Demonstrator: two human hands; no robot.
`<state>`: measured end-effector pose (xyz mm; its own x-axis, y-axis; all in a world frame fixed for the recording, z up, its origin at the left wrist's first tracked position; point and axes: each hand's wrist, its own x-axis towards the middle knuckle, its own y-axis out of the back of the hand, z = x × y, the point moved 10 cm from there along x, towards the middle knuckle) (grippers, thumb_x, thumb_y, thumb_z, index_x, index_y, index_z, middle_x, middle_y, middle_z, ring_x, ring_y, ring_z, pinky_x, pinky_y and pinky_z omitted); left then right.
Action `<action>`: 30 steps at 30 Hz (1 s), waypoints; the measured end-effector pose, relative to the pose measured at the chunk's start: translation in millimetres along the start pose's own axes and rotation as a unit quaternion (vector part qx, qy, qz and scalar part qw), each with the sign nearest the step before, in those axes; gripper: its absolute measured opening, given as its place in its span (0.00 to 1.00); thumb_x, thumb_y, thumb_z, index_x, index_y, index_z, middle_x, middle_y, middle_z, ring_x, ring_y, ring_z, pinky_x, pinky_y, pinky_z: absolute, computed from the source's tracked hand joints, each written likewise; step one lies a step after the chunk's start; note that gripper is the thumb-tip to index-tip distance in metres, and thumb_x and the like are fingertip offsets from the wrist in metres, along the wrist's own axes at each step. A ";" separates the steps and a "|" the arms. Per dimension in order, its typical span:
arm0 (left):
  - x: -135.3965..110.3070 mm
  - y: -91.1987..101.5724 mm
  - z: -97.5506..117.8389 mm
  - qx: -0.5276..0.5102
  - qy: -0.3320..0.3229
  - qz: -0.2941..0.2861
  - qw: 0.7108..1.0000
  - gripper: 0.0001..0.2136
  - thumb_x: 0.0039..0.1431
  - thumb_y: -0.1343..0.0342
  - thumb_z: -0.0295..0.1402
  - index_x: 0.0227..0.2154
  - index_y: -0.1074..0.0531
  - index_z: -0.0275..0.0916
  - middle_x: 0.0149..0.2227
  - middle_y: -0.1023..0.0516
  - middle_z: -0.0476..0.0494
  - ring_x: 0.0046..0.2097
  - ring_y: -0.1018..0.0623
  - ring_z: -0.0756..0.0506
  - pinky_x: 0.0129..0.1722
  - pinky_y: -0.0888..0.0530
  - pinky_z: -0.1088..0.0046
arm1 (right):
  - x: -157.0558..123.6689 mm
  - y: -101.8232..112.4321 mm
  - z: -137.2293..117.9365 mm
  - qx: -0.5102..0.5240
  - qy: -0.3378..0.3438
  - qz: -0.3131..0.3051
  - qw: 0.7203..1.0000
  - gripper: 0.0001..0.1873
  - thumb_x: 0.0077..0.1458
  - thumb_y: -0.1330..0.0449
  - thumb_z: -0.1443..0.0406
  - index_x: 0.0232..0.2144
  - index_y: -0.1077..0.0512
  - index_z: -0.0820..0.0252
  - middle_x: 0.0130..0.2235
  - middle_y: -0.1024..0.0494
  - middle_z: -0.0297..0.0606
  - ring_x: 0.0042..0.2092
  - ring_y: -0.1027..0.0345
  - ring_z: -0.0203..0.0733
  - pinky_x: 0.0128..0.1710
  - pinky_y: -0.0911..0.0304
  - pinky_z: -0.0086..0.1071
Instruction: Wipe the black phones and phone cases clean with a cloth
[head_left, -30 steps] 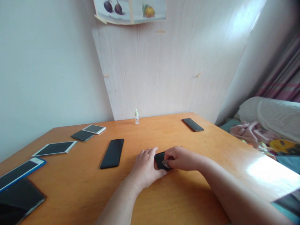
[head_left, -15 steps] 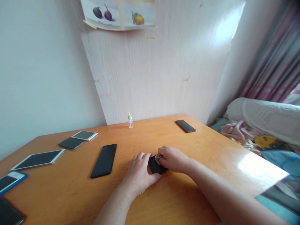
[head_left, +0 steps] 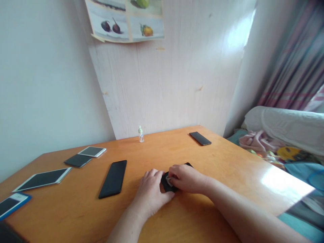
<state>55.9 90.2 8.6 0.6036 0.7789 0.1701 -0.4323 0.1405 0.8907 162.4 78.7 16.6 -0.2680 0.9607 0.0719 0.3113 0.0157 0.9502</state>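
Note:
A black phone [head_left: 167, 184] lies flat on the orange table [head_left: 222, 168], mostly covered by my two hands. My left hand [head_left: 150, 192] rests on its left end, fingers curved down over it, holding it against the table. My right hand [head_left: 187, 178] lies over the phone's right part with its fingers pinched on a small pale cloth [head_left: 169, 181], pressed to the screen. Only a dark strip between the hands and a corner behind my right hand show.
Another black phone [head_left: 113, 178] lies left of my hands. Further left are a dark phone [head_left: 77, 160], a white phone [head_left: 92, 151], a white tablet [head_left: 42, 179] and a blue-cased device [head_left: 12, 204]. A small bottle [head_left: 140, 134] and a phone [head_left: 199, 138] stand at the back. Bedding [head_left: 278, 135] lies right.
My right hand with the cloth has slid a little left along the phone, toward my left hand. The view has tilted up and shifted slightly.

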 end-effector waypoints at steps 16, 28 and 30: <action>-4.5 15.9 -23.3 0.048 0.089 0.063 0.993 0.25 0.47 0.37 0.47 0.48 0.29 0.44 0.45 0.27 0.41 0.51 0.29 0.36 0.48 0.34 0.60 | 2.0 20.2 57.4 0.560 -0.098 0.123 0.814 0.05 0.47 0.46 0.66 0.30 0.33 0.59 0.23 0.29 0.31 0.23 0.39 0.32 0.24 0.45 0.26; -1.6 40.4 5.2 -0.224 -0.013 0.137 0.965 0.12 0.61 0.46 0.44 0.36 0.26 0.42 0.37 0.23 0.45 0.42 0.26 0.43 0.44 0.31 0.68 | 4.9 -2.0 15.8 0.654 -0.039 0.037 0.754 0.10 0.49 0.36 0.61 0.31 0.30 0.62 0.25 0.27 0.32 0.25 0.37 0.31 0.26 0.45 0.26; -0.1 34.8 1.1 -0.274 0.000 0.121 0.954 0.13 0.62 0.49 0.43 0.32 0.26 0.40 0.33 0.24 0.46 0.38 0.26 0.45 0.40 0.31 0.71 | 4.9 -2.3 15.5 0.631 -0.044 0.040 0.773 0.09 0.50 0.37 0.61 0.30 0.29 0.62 0.24 0.27 0.32 0.25 0.37 0.32 0.26 0.45 0.26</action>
<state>41.5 94.3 40.0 0.4415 0.8293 0.3424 -0.8445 0.2552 0.4708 174.5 87.7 10.1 -0.1564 0.9869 0.0402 0.9806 0.1600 -0.1131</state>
